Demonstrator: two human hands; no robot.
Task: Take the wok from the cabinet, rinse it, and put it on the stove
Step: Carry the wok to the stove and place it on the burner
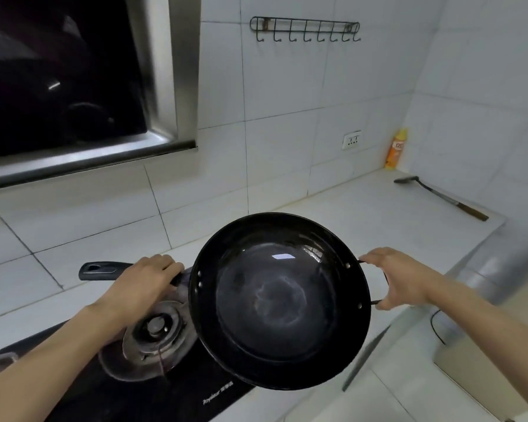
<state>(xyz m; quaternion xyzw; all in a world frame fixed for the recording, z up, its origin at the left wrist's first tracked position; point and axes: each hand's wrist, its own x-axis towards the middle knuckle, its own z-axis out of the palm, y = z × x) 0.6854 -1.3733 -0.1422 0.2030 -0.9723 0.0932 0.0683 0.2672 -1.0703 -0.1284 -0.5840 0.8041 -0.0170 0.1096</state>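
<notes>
We hold the wok (279,300) by both handles, left hand (144,283) and right hand (400,278) fingers curled round them, just right of the burner (156,328); only setting down remains.

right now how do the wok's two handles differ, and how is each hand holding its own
The wok has a long straight black handle held by the left hand from above, and a small wire loop handle pinched by the right hand. The long one sticks out well past its hand; the loop does not. Both are dark.
</notes>
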